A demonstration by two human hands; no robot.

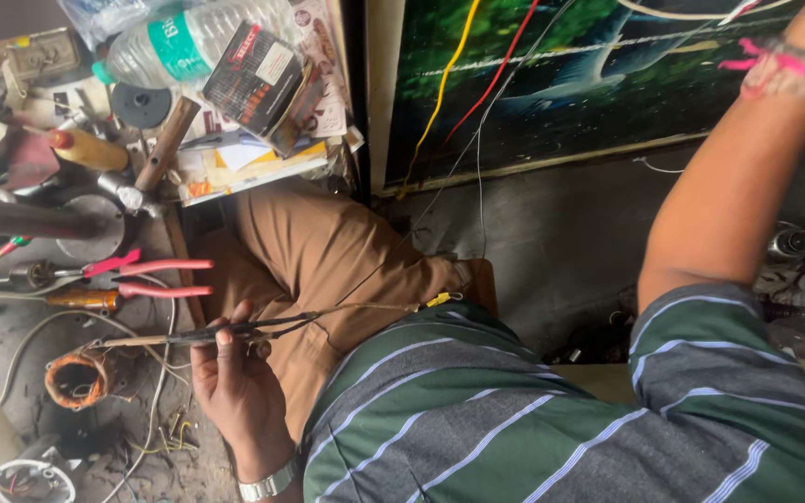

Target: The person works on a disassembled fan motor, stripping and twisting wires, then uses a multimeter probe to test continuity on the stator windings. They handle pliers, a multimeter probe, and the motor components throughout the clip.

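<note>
Your left hand (235, 382) holds a thin dark tool, seemingly a soldering iron (207, 333), lying roughly level over your brown-trousered knee (328, 261); the fingers are curled around its shaft, thumb pressed on top. Its cord (365, 307) trails right toward a yellow connector (438, 299). Just left of the tip sits a copper wire coil (75, 380), and above it lie pink-handled pliers (156, 278). A hammer (156, 158) and a plastic bottle (188, 42) lie further up. Your right arm (729, 205) reaches up out of view; I cannot tell how its fingers stand.
</note>
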